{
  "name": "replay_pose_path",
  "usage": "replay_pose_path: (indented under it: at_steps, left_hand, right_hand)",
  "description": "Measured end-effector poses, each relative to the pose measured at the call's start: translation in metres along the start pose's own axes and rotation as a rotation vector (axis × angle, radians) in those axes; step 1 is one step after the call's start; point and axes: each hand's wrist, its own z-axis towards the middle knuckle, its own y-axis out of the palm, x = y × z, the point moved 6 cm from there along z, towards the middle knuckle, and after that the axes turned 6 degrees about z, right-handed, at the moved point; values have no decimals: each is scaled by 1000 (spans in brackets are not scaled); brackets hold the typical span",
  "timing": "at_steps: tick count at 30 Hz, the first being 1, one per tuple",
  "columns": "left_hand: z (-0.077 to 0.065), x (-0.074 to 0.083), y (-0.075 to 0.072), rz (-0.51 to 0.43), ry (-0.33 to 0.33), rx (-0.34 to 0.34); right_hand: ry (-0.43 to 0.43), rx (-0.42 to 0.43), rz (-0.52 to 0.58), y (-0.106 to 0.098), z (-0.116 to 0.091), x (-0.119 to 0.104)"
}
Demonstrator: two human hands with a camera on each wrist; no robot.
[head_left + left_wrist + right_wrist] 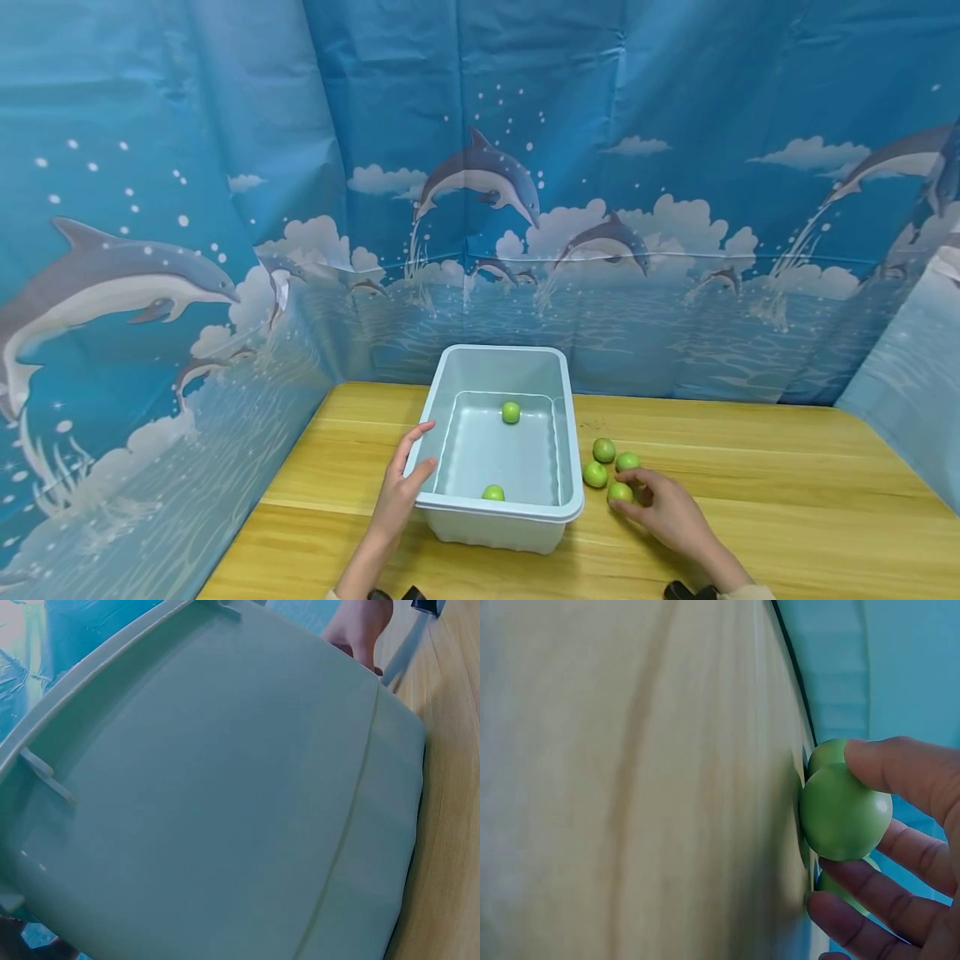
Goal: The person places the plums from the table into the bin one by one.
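A pale blue-grey plastic bin (498, 527) stands on the wooden table, with two small round green fruits inside: one green fruit (511, 412) near the far end, another green fruit (492, 492) near the front wall. My left hand (400, 487) holds the bin's left rim, thumb over the edge; some fingers are hidden. Right of the bin, my right hand (663, 507) pinches a green fruit (846, 814) between thumb and fingers, low at the table. Close by lie a darker green fruit (603, 450) and two lighter ones, a left one (596, 474) and a right one (628, 461).
The wooden table (787, 492) extends to the right and left of the bin. A blue dolphin-print sheet (480, 283) hangs behind the table and along its sides. The bin's outer wall (210, 787) fills most of the left wrist view.
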Motion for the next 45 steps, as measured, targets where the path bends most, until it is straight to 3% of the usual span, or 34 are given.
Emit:
replay_pose_path:
  at_steps: [12,32,45]
  left_hand:
    - [0,0,0,-1,-9,-2]
    - [0,1,1,5,-17,0]
    - [0,1,1,4,-17,0]
  right_hand:
    - [58,-26,27,1,-4,0]
    - [41,24,48,-7,-8,-6]
    - [-26,118,59,-14,-10,-24]
